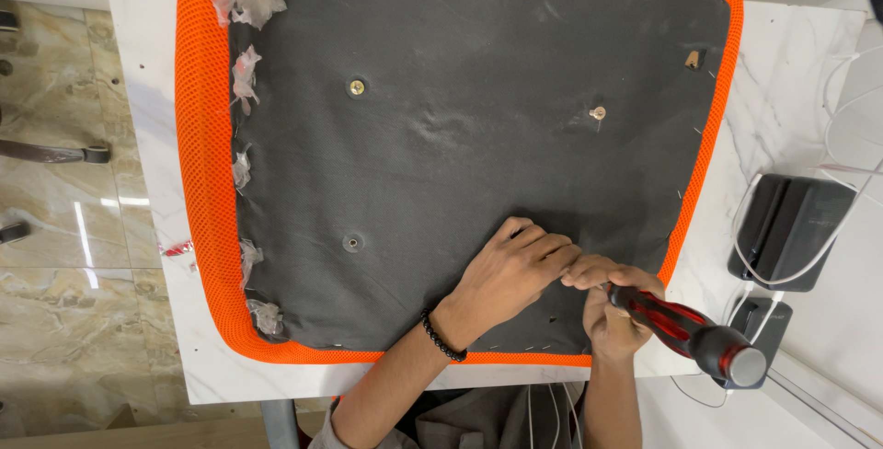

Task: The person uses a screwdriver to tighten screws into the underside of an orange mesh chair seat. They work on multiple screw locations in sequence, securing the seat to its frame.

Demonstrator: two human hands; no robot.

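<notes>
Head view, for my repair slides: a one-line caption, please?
Both hands, left steadying and right gripping a red-and-black screwdriver, meet on an upturned orange-edged seat.
</notes>
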